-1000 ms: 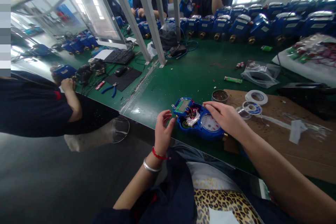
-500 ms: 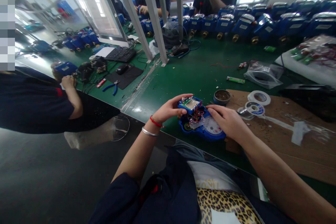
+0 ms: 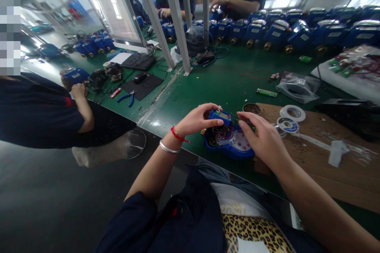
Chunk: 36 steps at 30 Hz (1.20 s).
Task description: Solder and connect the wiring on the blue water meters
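My left hand [image 3: 199, 121] is closed around a small blue module [image 3: 220, 117] with a circuit board and display in its top. It holds the module tilted above an opened blue meter housing [image 3: 231, 152] on the green bench. Thin coloured wires [image 3: 222, 132] run between the module and the housing. My right hand [image 3: 264, 136] is just right of the module, above the housing's right end. Its thumb and forefinger come close together in a pinch; whatever lies between them is too small to make out.
Right of the housing are a round tin [image 3: 251, 108], a solder spool [image 3: 287, 124] and a tape roll [image 3: 292, 113] on cardboard [image 3: 314, 166]. Blue meters [image 3: 257, 29] line the back. Metal posts [image 3: 180, 27] stand ahead. A co-worker's hand [image 3: 78, 91] is at left, beside blue-handled pliers [image 3: 127, 97].
My left hand has shifted slightly right with the module and tilted it. My right hand has lifted from the housing's edge, its fingers now up beside the module.
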Available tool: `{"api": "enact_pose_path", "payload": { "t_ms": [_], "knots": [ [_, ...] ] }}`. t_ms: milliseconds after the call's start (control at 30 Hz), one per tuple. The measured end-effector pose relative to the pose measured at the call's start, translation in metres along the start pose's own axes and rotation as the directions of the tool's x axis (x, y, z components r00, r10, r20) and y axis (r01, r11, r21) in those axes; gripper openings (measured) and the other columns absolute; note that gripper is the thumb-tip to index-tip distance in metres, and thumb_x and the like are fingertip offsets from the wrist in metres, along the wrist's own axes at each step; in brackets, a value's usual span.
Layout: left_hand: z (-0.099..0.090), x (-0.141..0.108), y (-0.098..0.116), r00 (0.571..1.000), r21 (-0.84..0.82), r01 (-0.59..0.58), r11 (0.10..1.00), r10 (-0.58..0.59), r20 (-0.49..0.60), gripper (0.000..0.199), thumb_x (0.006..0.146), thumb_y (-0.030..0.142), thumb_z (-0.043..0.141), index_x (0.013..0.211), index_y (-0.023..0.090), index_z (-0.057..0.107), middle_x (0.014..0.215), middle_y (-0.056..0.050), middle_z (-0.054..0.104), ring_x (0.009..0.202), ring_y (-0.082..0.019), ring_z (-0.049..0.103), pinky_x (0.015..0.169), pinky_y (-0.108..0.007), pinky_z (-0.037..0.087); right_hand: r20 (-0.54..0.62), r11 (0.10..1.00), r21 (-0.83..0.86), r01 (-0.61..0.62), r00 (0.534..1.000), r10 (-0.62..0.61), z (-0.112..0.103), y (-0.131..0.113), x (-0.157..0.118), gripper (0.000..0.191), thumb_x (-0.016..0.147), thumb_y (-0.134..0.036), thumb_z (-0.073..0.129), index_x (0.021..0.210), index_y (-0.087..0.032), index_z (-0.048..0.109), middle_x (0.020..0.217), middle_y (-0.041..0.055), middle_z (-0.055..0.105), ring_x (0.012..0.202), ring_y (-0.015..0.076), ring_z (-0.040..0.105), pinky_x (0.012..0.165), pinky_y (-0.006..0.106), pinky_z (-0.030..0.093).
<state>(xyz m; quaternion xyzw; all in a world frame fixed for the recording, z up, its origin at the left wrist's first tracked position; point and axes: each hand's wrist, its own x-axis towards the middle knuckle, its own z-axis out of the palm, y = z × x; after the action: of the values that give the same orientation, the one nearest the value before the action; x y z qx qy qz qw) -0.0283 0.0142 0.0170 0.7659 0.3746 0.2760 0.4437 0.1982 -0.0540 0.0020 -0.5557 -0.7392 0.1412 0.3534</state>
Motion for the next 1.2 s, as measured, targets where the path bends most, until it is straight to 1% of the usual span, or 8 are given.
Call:
{"api": "enact_pose_path", "payload": {
  "t_ms": [167, 267, 400, 567, 700, 833, 1000, 1200],
  "knots": [
    [0.000, 0.002, 0.001, 0.999, -0.033, 0.035, 0.999, -0.035, -0.001, 0.049, 0.077, 0.046, 0.071, 0.115, 0.018, 0.062, 0.107, -0.007, 0.066, 0.091, -0.021, 0.062, 0.081, -0.030, 0.049, -0.093, 0.993, 0.044, 0.113, 0.990, -0.109, -0.005, -0.029, -0.009, 0.029, 0.092, -0.040, 0.051, 0.115, -0.024, 0.057, 0.141, 0.0106, 0.049, 0.133, 0.0270, 0.044, 0.112, 0.048, 0.037],
    [0.000, 0.003, 0.002, 0.999, -0.044, 0.035, 0.998, -0.035, 0.007, 0.048, 0.077, 0.047, 0.071, 0.114, 0.019, 0.061, 0.107, -0.006, 0.065, 0.093, -0.022, 0.060, 0.083, -0.031, 0.048, -0.068, 0.987, 0.041, 0.154, 0.986, -0.151, -0.004, -0.034, -0.016, 0.041, 0.089, -0.043, 0.056, 0.124, -0.024, 0.050, 0.148, 0.0106, 0.041, 0.138, 0.0278, 0.038, 0.114, 0.048, 0.034],
    [0.001, 0.006, 0.001, 0.995, 0.007, 0.091, 0.996, -0.091, -0.029, 0.049, 0.078, 0.055, 0.067, 0.111, 0.019, 0.060, 0.105, -0.005, 0.063, 0.092, -0.021, 0.058, 0.081, -0.029, 0.044, -0.099, 0.995, 0.003, 0.096, 0.991, -0.095, 0.007, -0.019, -0.029, 0.045, 0.092, -0.039, 0.051, 0.134, -0.026, 0.042, 0.148, 0.0105, 0.041, 0.137, 0.0279, 0.039, 0.112, 0.052, 0.037],
    [0.001, 0.013, -0.020, 0.957, 0.062, 0.271, 0.961, -0.261, -0.130, 0.053, 0.079, 0.067, 0.056, 0.097, 0.017, 0.059, 0.084, 0.001, 0.058, 0.079, -0.016, 0.052, 0.073, -0.026, 0.039, -0.190, 1.000, -0.005, -0.010, 0.982, 0.009, 0.034, 0.008, -0.029, 0.036, 0.094, -0.039, 0.044, 0.126, -0.023, 0.052, 0.141, 0.0132, 0.049, 0.133, 0.0313, 0.044, 0.109, 0.059, 0.038],
    [0.001, 0.012, -0.039, 0.919, 0.055, 0.369, 0.928, -0.355, -0.172, 0.062, 0.078, 0.076, 0.046, 0.084, 0.015, 0.054, 0.072, 0.001, 0.052, 0.069, -0.015, 0.048, 0.064, -0.027, 0.038, -0.134, 0.995, 0.067, -0.078, 0.987, 0.086, 0.045, 0.017, -0.014, 0.033, 0.095, -0.041, 0.042, 0.116, -0.022, 0.059, 0.139, 0.0138, 0.050, 0.129, 0.0293, 0.048, 0.107, 0.055, 0.042],
    [-0.001, 0.007, -0.049, 0.884, -0.001, 0.448, 0.894, -0.444, -0.147, 0.069, 0.075, 0.082, 0.040, 0.087, 0.015, 0.051, 0.070, 0.000, 0.053, 0.062, -0.015, 0.052, 0.056, -0.027, 0.042, -0.101, 0.992, 0.088, -0.088, 0.990, 0.097, 0.047, 0.019, 0.009, 0.031, 0.095, -0.041, 0.041, 0.100, -0.020, 0.063, 0.138, 0.0148, 0.050, 0.128, 0.0286, 0.050, 0.108, 0.052, 0.041],
    [-0.010, 0.000, -0.048, 0.861, -0.016, 0.502, 0.865, -0.501, -0.086, 0.070, 0.071, 0.084, 0.046, 0.088, 0.016, 0.051, 0.064, 0.000, 0.058, 0.057, -0.016, 0.058, 0.052, -0.027, 0.045, 0.002, 0.995, 0.101, -0.017, 1.000, 0.017, 0.043, 0.023, 0.030, 0.025, 0.093, -0.029, 0.040, 0.093, -0.019, 0.063, 0.126, 0.0150, 0.060, 0.122, 0.0265, 0.055, 0.105, 0.049, 0.043],
    [-0.017, -0.018, -0.038, 0.855, 0.046, 0.517, 0.855, -0.518, 0.026, 0.068, 0.071, 0.083, 0.047, 0.084, 0.016, 0.052, 0.052, 0.001, 0.056, 0.047, -0.017, 0.056, 0.047, -0.027, 0.042, 0.098, 0.987, 0.135, 0.087, 0.990, -0.101, 0.042, 0.031, 0.046, 0.023, 0.086, -0.020, 0.040, 0.093, -0.019, 0.062, 0.115, 0.0099, 0.067, 0.110, 0.0220, 0.062, 0.099, 0.042, 0.047]
  ]
}}
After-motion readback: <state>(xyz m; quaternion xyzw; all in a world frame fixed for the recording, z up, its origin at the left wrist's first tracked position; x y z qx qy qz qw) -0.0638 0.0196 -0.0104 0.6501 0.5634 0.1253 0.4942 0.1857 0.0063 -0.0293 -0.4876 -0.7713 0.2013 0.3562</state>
